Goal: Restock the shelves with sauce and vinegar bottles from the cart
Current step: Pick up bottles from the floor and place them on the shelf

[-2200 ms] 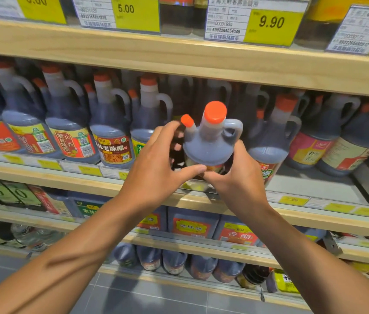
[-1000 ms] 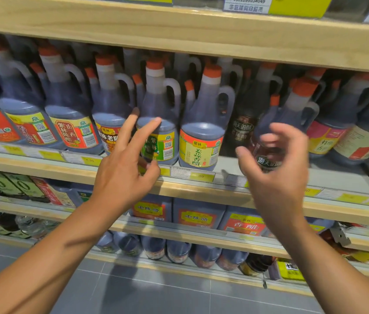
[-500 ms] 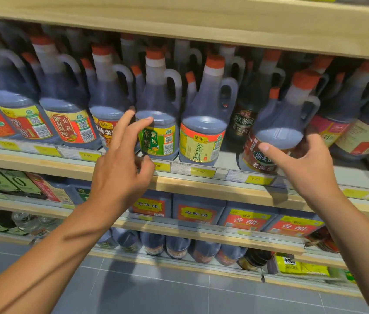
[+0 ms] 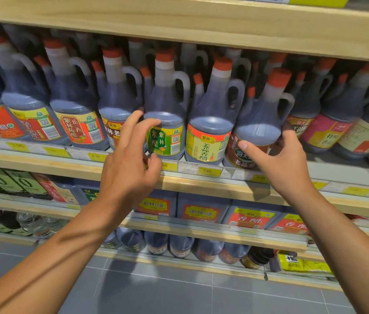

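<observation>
many dark, full bottles (image 4: 208, 123) flank the jug (image 4: 258, 132) the right hand (image 4: 285, 164) clasps; left hand (image 4: 129, 171) loose-fingered, empty, just left of it.

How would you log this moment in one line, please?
step: arranging shelf | left grip: fingers relaxed by green-label bottle | right grip: holds dark-red-label bottle | cart: not in view

Warm overhead light is bright on the upper shelf (image 4: 179, 26) but leaves the bottles (image 4: 115, 91) beneath it dim. Soft shadows fall on the shelf edge (image 4: 201, 184) and floor (image 4: 179, 291); wide-angle distortion bends the edges, where labels blur
</observation>
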Action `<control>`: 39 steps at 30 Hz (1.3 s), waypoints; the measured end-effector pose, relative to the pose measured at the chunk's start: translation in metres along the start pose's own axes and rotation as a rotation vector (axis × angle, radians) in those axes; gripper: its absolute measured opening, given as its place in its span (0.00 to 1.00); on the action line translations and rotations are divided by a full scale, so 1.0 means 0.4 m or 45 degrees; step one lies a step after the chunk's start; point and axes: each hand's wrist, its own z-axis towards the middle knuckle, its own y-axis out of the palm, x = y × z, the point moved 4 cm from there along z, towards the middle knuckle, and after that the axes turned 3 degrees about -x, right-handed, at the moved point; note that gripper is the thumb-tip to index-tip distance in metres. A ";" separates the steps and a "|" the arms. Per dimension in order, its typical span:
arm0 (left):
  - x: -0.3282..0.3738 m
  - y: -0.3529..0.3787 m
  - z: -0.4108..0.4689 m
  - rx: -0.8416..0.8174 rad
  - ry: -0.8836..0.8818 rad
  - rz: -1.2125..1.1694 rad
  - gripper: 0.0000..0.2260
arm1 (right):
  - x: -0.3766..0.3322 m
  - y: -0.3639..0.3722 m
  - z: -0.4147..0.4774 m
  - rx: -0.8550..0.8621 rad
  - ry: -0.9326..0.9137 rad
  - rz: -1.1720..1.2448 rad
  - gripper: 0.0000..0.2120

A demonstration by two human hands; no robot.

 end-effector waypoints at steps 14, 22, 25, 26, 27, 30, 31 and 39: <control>0.081 0.059 -0.051 0.093 0.270 0.281 0.29 | 0.016 -0.109 -0.076 -0.100 0.023 -0.150 0.47; 0.381 0.292 -0.160 -0.070 0.699 0.073 0.32 | 0.129 -0.423 -0.206 -0.053 -0.071 -0.367 0.51; 0.524 0.405 -0.212 -0.188 0.796 0.023 0.33 | 0.190 -0.561 -0.276 -0.024 -0.059 -0.462 0.51; 0.571 0.443 -0.233 -0.239 0.822 -0.003 0.32 | 0.212 -0.608 -0.303 -0.014 -0.046 -0.485 0.51; 0.614 0.481 -0.253 -0.296 0.843 -0.026 0.32 | 0.234 -0.654 -0.331 -0.009 -0.032 -0.498 0.50; 0.740 0.598 -0.325 -0.506 0.917 -0.022 0.34 | 0.303 -0.799 -0.432 0.028 -0.003 -0.513 0.46; 0.771 0.637 -0.350 -0.573 0.944 0.003 0.34 | 0.329 -0.841 -0.466 0.043 -0.004 -0.522 0.45; 0.887 1.031 -0.627 -1.098 1.281 0.070 0.39 | 0.642 -1.076 -0.792 0.155 0.387 -0.602 0.46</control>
